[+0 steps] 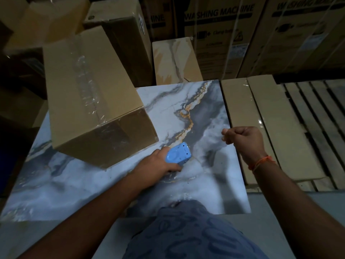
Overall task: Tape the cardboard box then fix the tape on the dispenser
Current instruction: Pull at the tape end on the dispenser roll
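The left hand (158, 163) has its fingers wrapped around the blue tape dispenser (178, 153) at the frame centre, toothed end pointing to upper right. There the right hand (242, 140) pinches its fingertips together, perhaps on clear tape, though I cannot tell. The taped cardboard box (93, 98) lies at upper left.

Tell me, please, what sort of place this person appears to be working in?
Most likely a warehouse or appliance stockroom. Tall cartons printed "WASHING MACHINE" stand stacked behind, flat-packed cartons lie alongside, and a taped cardboard box sits on a marble-patterned slab used as a packing surface.
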A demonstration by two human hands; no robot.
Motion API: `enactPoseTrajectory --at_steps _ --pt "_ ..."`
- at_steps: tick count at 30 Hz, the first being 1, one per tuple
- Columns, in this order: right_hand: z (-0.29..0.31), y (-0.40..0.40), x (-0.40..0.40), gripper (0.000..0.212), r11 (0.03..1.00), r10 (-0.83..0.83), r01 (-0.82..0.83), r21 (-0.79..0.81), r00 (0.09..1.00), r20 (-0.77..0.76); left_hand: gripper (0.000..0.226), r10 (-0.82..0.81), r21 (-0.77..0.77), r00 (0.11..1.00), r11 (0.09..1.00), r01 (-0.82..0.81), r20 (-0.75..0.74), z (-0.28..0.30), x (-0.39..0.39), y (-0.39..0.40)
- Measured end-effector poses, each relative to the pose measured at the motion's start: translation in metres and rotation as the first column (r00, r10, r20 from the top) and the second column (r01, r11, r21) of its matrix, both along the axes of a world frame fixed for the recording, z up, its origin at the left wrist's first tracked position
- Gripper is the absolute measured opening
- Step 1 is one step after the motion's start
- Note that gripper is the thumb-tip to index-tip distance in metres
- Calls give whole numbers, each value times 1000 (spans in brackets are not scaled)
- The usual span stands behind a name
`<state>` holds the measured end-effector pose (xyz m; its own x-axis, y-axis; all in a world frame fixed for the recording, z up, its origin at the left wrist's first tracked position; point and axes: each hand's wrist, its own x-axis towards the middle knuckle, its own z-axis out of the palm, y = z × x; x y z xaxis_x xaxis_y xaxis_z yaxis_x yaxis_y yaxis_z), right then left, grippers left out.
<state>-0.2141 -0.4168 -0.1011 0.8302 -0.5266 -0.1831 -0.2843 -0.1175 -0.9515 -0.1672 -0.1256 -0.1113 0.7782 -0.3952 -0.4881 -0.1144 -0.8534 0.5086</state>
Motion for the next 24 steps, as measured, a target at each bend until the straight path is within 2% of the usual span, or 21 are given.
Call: enactPoseTrajectory --at_steps 4,15,19,24 --pt "-4 -9 2 16 996 -13 15 88 1000 -24 69 24 -24 999 999 -23 35 3 -3 0" --pt "-18 -10 15 20 990 20 -3 142 993 -120 69 80 10 996 997 -80 50 -4 -12 5" --pt "-21 -11 17 17 987 14 5 160 993 -121 69 65 40 997 997 -66 44 0 -13 2" --pt "-18 -11 17 17 994 61 -53 96 995 -75 71 -17 110 997 994 9 73 -3 -13 -12"
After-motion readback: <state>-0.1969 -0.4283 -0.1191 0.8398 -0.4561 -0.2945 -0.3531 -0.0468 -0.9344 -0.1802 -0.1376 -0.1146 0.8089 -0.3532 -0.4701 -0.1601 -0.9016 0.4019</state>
